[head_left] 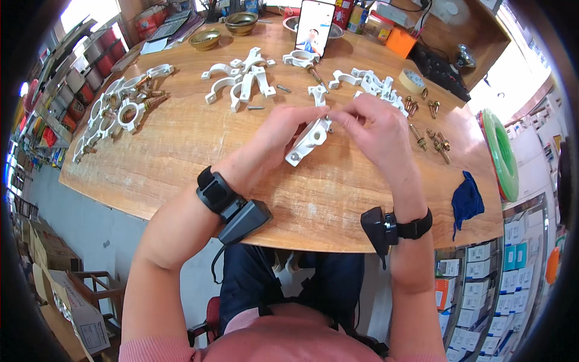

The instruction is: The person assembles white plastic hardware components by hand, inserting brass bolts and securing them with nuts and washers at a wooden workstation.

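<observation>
My left hand point(282, 131) is closed round a white plastic pipe clamp point(309, 142), holding it tilted over the middle of the table. A small metal screw head shows at the clamp's near end. At its far end my right hand point(379, 125) is closed in a pinch; whatever is between those fingertips is hidden or too small to tell. Just beyond my hands lie a loose white clamp half point(317, 93) and a clamp with a brass-coloured bolt point(315, 75). Two small screws point(256, 108) rest left of them.
White clamp halves point(244, 81) form a pile behind my left hand, another pile point(377, 83) behind my right. Clamps with bolts point(108, 114) lie far left. Brass-coloured bolts point(443, 145), a tape roll point(411, 80) and a blue cloth point(468, 199) are at right. A phone point(315, 30) stands at the back.
</observation>
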### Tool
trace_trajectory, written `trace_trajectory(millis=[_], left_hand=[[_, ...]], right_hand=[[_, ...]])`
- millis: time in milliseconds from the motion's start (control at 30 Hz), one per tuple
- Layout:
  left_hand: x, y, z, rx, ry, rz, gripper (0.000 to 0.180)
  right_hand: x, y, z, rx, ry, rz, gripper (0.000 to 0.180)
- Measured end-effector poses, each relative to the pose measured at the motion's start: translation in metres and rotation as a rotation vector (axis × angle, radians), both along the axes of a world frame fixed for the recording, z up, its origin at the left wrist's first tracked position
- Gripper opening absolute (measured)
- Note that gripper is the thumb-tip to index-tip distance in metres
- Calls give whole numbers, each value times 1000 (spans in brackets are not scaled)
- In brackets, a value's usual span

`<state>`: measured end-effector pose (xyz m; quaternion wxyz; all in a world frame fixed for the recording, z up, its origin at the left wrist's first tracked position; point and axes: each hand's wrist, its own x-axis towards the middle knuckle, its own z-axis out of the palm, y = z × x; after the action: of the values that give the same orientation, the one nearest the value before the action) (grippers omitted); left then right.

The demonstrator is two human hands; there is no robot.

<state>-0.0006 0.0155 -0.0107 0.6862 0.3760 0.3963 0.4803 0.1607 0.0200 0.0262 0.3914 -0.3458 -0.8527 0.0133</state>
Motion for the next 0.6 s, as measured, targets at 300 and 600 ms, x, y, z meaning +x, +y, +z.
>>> trace_trajectory(millis=[300,600], left_hand=[[0,-2,7,3,18,44,19],[-1,1,4,28,-31,55,18]], right_hand=[[2,-1,-2,-180,73,-39,11],[2,3,-8,-255,154,3,16]])
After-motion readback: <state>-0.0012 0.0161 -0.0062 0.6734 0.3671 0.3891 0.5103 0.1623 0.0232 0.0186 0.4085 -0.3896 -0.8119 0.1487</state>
